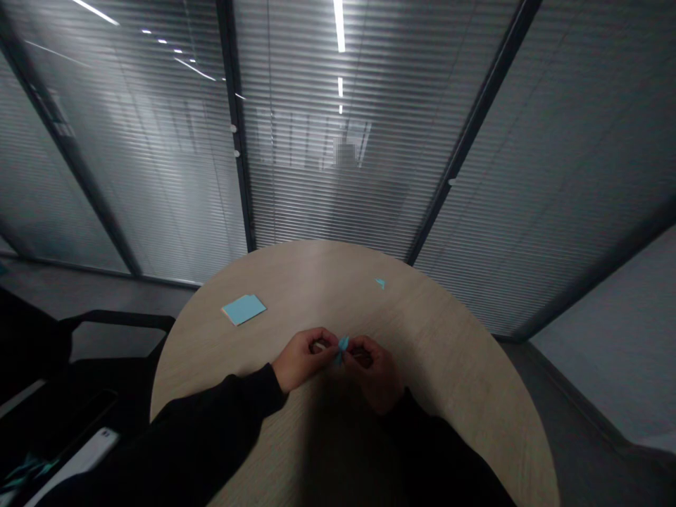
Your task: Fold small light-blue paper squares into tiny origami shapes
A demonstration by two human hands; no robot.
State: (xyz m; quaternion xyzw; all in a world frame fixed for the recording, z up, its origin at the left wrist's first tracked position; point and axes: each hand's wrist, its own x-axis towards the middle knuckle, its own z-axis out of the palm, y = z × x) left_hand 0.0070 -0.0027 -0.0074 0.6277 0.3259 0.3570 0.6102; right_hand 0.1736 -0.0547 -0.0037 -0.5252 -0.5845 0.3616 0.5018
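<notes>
We're pinching a small light-blue paper piece (343, 343) in a two-handed grip. It's looking folded and creased, standing roughly upright: wider top poking out above the grip, a sliver showing just below. Fold details staying too small to read.

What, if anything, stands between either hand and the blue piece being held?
Nothing visible: the left hand and right hand both pinch the blue piece directly. The stack lies apart, to the left.
</notes>
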